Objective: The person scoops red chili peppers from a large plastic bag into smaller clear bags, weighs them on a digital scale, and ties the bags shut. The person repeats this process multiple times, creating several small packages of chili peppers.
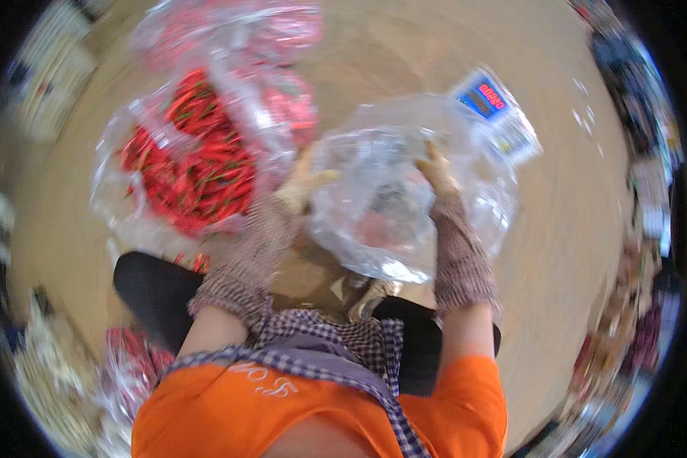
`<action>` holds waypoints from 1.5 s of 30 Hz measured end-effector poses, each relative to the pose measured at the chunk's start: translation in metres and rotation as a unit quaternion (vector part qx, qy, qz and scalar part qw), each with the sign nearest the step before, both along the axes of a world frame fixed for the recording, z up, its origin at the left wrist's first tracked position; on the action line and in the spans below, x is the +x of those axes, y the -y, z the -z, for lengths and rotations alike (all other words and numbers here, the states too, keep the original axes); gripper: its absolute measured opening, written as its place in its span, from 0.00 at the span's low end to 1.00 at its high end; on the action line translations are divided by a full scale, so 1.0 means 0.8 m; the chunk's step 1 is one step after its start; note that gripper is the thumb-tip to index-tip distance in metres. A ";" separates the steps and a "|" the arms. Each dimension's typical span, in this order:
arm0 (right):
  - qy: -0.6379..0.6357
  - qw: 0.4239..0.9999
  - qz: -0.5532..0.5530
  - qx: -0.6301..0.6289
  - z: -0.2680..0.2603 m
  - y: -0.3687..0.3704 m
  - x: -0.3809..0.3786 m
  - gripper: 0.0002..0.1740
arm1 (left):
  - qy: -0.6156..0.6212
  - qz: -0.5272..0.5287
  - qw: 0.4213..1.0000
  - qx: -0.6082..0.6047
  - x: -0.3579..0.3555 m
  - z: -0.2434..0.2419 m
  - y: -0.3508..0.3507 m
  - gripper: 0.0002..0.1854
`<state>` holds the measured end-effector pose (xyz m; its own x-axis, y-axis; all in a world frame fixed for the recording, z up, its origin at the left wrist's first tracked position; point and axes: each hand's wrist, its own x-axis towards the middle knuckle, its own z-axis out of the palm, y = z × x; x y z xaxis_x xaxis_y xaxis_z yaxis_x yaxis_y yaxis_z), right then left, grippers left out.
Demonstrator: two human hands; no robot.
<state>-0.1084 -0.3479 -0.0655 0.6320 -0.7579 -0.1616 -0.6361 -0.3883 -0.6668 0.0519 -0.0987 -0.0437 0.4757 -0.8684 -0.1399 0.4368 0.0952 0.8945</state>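
A wide clear plastic bag (372,149) lies spread before me with its mouth gaping, and something reddish shows blurrily in its lower part. At its left rim is my left hand (306,180), in a pale yellowish glove, the thumb reaching over the plastic. My right hand (439,172), gloved alike, is against the bag's right part with thumb and a finger apart; whether it pinches the film is unclear. Knitted sleeves cover both forearms. Left of the hands, an open clear bag holds many red chili peppers (206,172) with green stems.
A digital scale's display panel (492,114) with lit red digits sits beyond the bag at right. More bagged red peppers (229,28) lie at the far left, and another bag (131,366) lies behind my left side. Loose pepper bits (200,263) are by my knee.
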 end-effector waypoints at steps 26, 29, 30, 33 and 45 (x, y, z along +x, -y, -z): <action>-0.192 0.885 -0.405 -0.127 -0.100 -0.303 0.173 0.40 | 0.488 0.038 0.645 0.587 -0.016 0.074 -0.260 0.28; -0.302 0.849 -0.387 -0.196 -0.080 -0.262 0.167 0.42 | 0.503 0.077 0.658 0.555 -0.031 0.083 -0.265 0.26; -0.296 0.844 -0.392 -0.215 -0.074 -0.253 0.151 0.41 | 0.494 0.130 0.661 0.549 -0.035 0.073 -0.259 0.25; -0.250 0.831 -0.424 -0.259 -0.058 -0.258 0.120 0.39 | 0.453 0.272 0.651 0.546 -0.032 0.021 -0.263 0.23; -0.003 0.915 -0.398 -0.056 -0.179 -0.244 0.047 0.24 | 0.462 0.003 0.687 0.560 0.051 0.035 -0.159 0.38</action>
